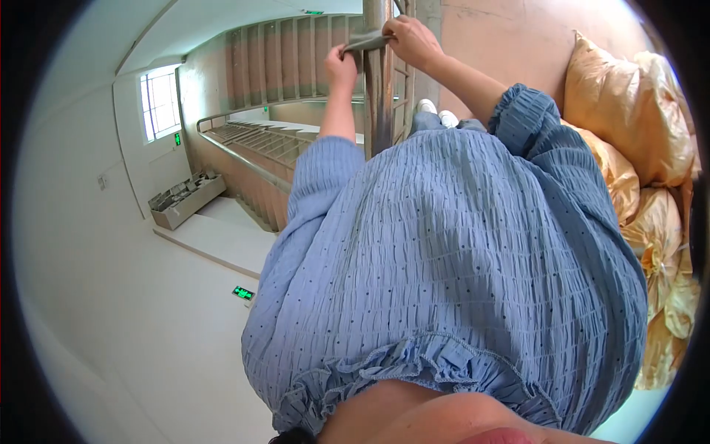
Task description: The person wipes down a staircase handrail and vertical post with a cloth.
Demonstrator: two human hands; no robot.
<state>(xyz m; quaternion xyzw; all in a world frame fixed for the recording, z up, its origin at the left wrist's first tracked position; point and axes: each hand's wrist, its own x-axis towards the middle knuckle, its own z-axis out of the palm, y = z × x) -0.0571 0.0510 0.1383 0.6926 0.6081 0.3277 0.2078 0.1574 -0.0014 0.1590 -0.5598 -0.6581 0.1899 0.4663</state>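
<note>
A grey cloth [367,41] is stretched across the metal handrail [379,89] near the top of the view. Its left end is pinched in my left hand [341,68], on the stairwell side of the rail. On the other side, the fingers of my right hand [414,41] are closed on the right end. The cloth lies against the rail's upper surface, and its underside is hidden. Both arms reach forward in blue sleeves.
Large tan sacks [629,111] are piled at the right. White shoes [436,112] stand on the floor beside the railing. To the left, stairs [288,59] and a lower railing [244,159] descend, with a long box of items [188,200] below a window [160,103].
</note>
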